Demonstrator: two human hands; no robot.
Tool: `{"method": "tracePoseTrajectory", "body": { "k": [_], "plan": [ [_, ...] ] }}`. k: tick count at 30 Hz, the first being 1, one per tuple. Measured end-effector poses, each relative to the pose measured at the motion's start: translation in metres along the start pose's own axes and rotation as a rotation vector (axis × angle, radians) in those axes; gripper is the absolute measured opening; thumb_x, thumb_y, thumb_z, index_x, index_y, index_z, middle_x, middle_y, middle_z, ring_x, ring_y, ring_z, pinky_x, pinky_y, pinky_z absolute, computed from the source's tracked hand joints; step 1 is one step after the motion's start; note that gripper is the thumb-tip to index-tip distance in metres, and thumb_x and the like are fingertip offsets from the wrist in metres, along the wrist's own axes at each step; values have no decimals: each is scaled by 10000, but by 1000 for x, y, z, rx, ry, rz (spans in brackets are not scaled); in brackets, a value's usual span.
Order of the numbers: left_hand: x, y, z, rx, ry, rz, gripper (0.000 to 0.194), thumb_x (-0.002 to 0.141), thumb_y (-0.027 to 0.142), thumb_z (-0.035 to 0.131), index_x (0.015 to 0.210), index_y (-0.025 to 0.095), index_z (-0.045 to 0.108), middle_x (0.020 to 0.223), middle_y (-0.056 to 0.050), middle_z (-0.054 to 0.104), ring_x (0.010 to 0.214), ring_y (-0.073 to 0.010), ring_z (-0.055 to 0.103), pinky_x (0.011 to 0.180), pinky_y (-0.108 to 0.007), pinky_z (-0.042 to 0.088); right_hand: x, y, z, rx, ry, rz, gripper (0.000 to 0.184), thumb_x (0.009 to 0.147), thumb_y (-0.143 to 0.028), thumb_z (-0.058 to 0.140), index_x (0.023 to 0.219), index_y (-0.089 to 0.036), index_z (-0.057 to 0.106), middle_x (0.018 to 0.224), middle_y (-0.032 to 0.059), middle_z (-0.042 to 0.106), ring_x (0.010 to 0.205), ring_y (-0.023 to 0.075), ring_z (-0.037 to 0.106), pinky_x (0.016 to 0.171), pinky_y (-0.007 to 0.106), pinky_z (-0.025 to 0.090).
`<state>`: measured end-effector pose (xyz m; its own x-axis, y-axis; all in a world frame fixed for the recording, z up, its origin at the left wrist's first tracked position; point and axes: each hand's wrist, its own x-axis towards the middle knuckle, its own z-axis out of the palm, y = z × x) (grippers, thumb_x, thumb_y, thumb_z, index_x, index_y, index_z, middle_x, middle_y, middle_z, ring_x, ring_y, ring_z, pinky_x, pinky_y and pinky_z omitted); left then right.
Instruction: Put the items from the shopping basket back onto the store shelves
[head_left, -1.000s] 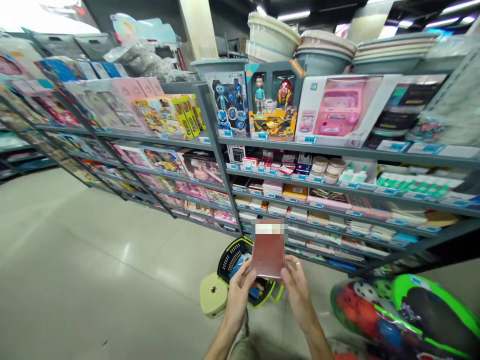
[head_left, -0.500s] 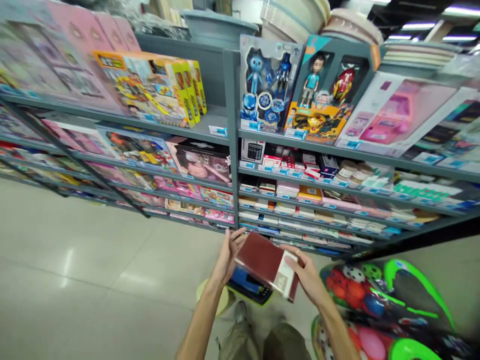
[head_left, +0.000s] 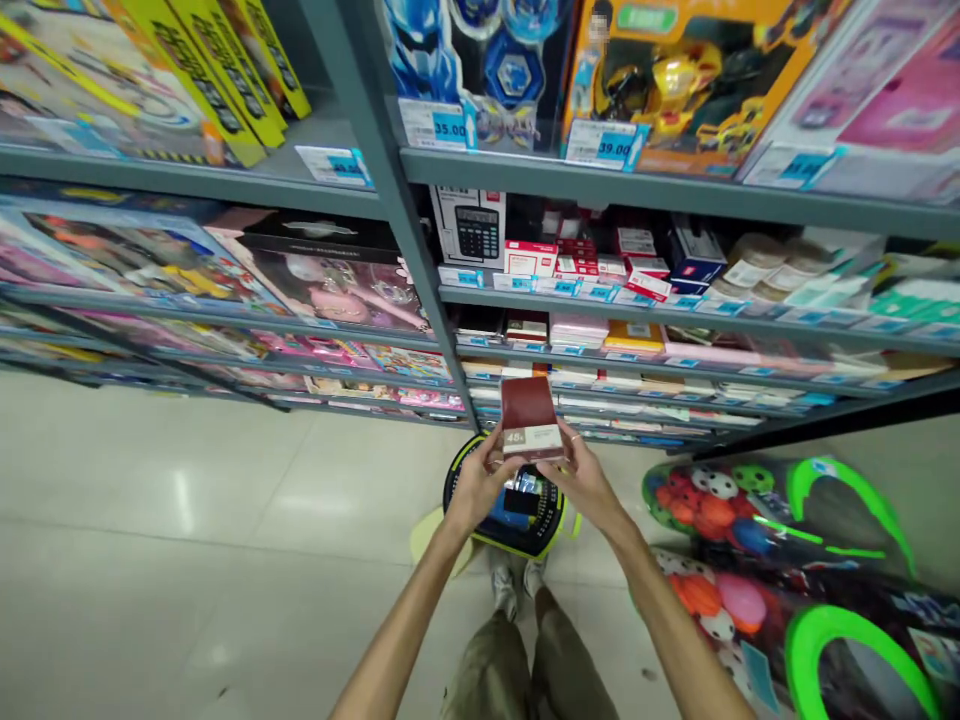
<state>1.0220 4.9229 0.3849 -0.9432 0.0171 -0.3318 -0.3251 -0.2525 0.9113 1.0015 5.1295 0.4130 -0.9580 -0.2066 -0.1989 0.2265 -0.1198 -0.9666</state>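
Note:
A maroon notebook [head_left: 526, 403] with a pale paper band marked "48" is held up in front of the shelves, its cover tilted toward me. My left hand [head_left: 480, 485] grips its lower left corner, thumb along the near edge. At the lower right corner my right hand [head_left: 585, 480] has closed on it too, a ring showing on one finger. Beneath both hands stands a black shopping basket [head_left: 456, 470] with a yellow-green rim. Inside it are a blue item and a black item, partly hidden by my hands.
Grey shelving [head_left: 637, 180] spans the front, stocked with boxed toys, a calculator box [head_left: 469, 228], small red boxes and notebooks. Net bags of toy balls [head_left: 709, 510] with bright green hoops lie on the floor to the right. A pale yellow stool-like object [head_left: 431, 540] is left of my feet.
The notebook has turned from slanted to nearly square toward me, and both hands have shifted to its lower corners. My view has moved closer to the shelves, showing more of the basket.

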Motion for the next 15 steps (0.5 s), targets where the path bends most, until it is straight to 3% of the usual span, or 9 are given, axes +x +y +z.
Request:
{"method": "tracePoseTrajectory", "body": {
  "k": [4,8,12,15],
  "plan": [
    [12,-17,-14,181,-87,-22,975,909,423,865,1726,142,414,1251,-107,820,949,-172,719,845,-265,587,7,17,-23,-185,-26,36,875,919,-432,881,1684,-277,487,1503,96,716,1230,265,767,1122,472,608],
    [37,5,-11,267,-136,45,982,871,406,897,1721,214,445,1350,-108,781,1153,-241,741,977,-343,639,35,9,-32,-190,-45,0,903,927,-440,871,1709,-297,443,1566,90,673,1332,277,724,1160,467,595],
    [96,38,-8,402,-76,344,809,925,377,845,1668,283,540,1424,-109,678,1204,-234,711,990,-346,656,92,-11,-32,-234,-55,-131,939,938,-433,855,1727,-296,364,1621,105,621,1451,277,638,1171,429,587],
    [147,44,-11,547,-16,497,676,957,342,812,1600,262,623,1308,-100,674,1125,-217,694,920,-320,656,144,-9,-32,-285,5,-205,945,918,-433,831,1722,-248,370,1601,137,631,1410,290,660,1035,385,652]
  ]
}}
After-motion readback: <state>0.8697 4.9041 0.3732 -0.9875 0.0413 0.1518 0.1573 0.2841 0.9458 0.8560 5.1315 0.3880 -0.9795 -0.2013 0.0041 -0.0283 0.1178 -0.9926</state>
